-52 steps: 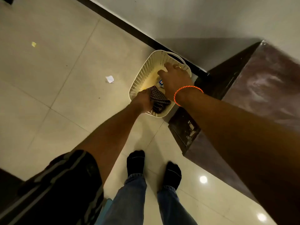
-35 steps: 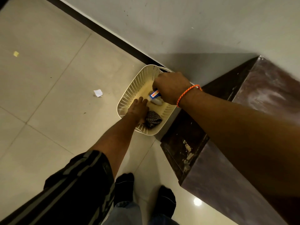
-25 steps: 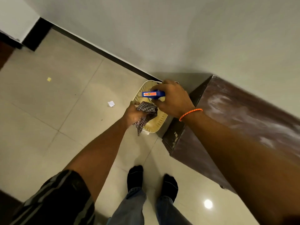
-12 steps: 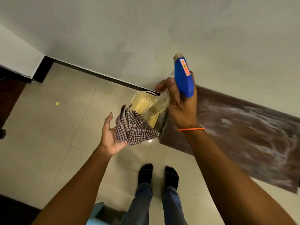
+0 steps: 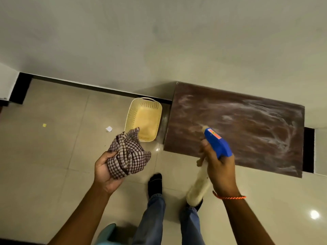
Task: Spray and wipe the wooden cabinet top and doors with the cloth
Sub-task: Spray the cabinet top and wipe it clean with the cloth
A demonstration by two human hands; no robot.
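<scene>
Left hand: the left hand (image 5: 104, 172) is palm up, fingers curled round a bunched checked cloth (image 5: 127, 156), held over the floor.
Right hand: the right hand (image 5: 221, 170) is wrapped round the neck of the spray bottle (image 5: 216, 144), just under the blue trigger head; I cannot tell whether a finger is on the trigger.
Hands: well apart, each clamped on its own thing.
Cabinet top: the cabinet top (image 5: 247, 121) lies ahead and to the right of both hands, its long axis running left to right along the wall (pale streaks show across it).
Doors: not in view from above.
Key relation: the bottle's nozzle end overlaps the top's near left part and points away from the person; the right hand is the nearer, the cloth hand off its left end.
Next move, as I judge it: spraying comes first, the cloth then crossing rightward.
Basket: the basket (image 5: 134, 112) sits on the floor against the cabinet's left side.
</scene>
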